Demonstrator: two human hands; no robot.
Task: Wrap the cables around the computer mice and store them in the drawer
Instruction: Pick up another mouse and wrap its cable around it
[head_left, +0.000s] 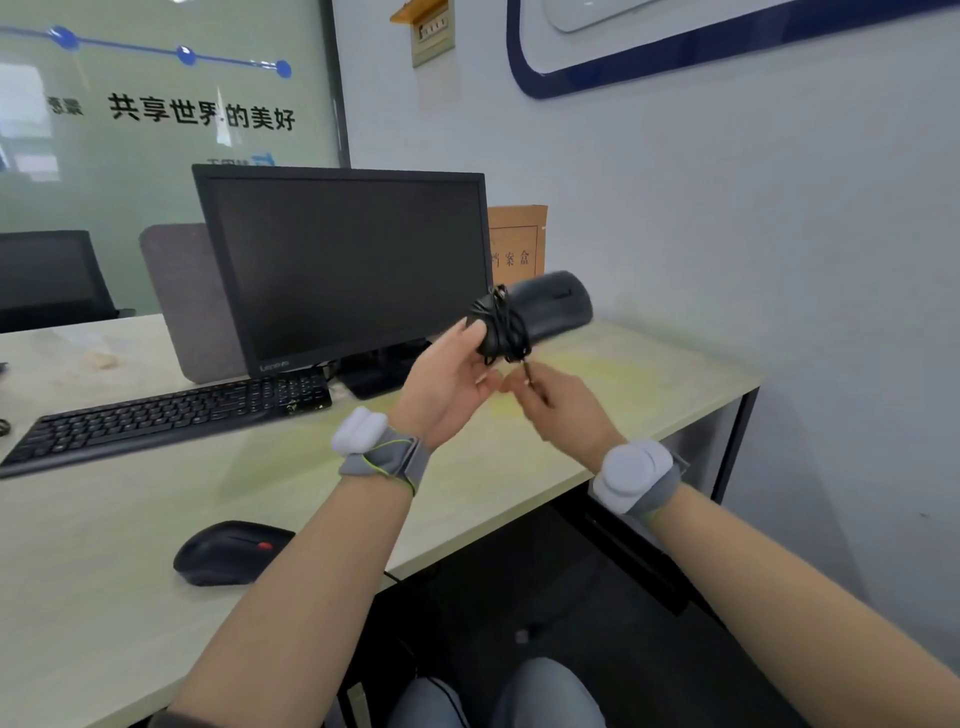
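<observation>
Head view over an office desk: a person's left hand grips a black computer mouse raised above the desktop, its thin black cable coiled in several loops around the rear of the body. The right hand pinches the loose cable end just below the coils (the plug itself is blurred and hard to make out). Both wrists wear grey fabric bands with rounded white pods. A second black mouse, matte with a red scroll wheel, rests near the front edge of the pale laminate desk, its cable not visible. Behind stand a dark Lenovo monitor, a black keyboard and a brown cardboard file box, partly hidden by the monitor.
</observation>
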